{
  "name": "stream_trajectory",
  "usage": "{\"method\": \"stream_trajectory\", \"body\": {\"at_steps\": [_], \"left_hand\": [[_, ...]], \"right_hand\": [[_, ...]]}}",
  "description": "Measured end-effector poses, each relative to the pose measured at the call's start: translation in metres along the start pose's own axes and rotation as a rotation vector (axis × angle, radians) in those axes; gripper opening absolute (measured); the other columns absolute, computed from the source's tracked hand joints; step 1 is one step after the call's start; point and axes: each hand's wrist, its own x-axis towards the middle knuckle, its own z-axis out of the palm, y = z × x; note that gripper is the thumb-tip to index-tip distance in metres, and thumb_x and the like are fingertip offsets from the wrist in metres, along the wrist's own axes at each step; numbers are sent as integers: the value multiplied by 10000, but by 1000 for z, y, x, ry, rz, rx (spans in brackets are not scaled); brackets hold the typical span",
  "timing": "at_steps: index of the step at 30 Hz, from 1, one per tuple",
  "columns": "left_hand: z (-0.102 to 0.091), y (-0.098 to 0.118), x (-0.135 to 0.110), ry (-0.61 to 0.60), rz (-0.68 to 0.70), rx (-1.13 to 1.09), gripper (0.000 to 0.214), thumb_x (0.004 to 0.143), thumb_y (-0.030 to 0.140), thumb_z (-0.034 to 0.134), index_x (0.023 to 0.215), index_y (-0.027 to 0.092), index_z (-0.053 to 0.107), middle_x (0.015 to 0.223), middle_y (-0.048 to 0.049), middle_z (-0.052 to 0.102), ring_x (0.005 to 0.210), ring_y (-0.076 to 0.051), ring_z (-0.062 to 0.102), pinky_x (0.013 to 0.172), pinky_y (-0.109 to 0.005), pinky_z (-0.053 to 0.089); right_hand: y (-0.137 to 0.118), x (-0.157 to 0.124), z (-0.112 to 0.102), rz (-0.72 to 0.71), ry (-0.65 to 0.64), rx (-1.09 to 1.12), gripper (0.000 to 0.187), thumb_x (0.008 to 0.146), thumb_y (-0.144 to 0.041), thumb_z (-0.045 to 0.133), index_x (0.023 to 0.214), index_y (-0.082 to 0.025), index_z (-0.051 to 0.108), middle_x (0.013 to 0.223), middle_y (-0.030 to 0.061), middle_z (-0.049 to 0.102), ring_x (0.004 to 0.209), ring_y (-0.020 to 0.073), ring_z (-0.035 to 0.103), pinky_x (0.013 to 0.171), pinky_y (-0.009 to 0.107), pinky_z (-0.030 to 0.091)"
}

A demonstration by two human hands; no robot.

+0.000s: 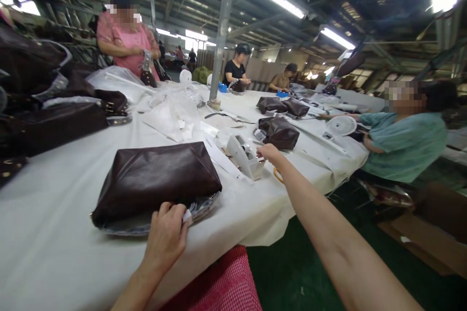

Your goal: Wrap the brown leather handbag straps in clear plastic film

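A dark brown leather bag lies on the cloth-covered table in front of me, with clear plastic showing along its near edge. My left hand is closed on that edge, fingers curled over the plastic. A small white piece shows beside its fingertips. Stretched forward to the right, my right hand pinches at the cutting end of a white tape dispenser. The strip between those fingers is hardly visible. Orange scissor handles show partly behind my right forearm.
More brown bags lie past the dispenser, and a pile of them fills the left side. Clear plastic bags lie near a metal post. A co-worker in green sits at right near a white fan; others work beyond.
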Motion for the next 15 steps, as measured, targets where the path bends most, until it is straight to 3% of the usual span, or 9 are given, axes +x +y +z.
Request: {"method": "stream_trajectory", "body": {"at_steps": [3,5,7,10,15], "left_hand": [[-1,0,1,-15,-12,-10,100,868,186,471,859,187,571,912,-98,674,1006,-323,508,761,-408,403],[-2,2,2,-30,-19,-14,106,873,189,464,854,184,569,918,-101,675,1004,-325,504,766,-416,402],[-2,3,3,-39,-24,-14,114,879,194,456,855,181,567,922,-104,672,996,-324,503,766,-419,402],[-3,4,3,-43,-30,-6,114,882,204,455,861,180,565,920,-107,667,993,-324,503,758,-413,404],[-3,3,3,-33,-23,16,88,871,218,486,869,184,567,899,-104,661,980,-315,511,751,-400,406]], "right_hand": [[-4,7,4,100,-109,67,245,928,-359,582,978,-125,633,913,37,664,737,123,635,673,288,548],[-7,7,1,138,-137,111,212,915,-326,603,879,-119,631,789,7,640,620,90,586,572,231,506],[-6,3,-6,150,-135,161,211,851,-251,664,701,-115,606,593,-32,560,476,62,478,447,190,387],[7,-15,-16,128,-103,255,289,721,-134,689,493,-143,510,400,-69,381,379,45,318,378,206,212],[46,-60,-4,124,-43,387,222,715,-221,619,535,-176,496,433,-57,423,380,57,312,383,211,240]]}}
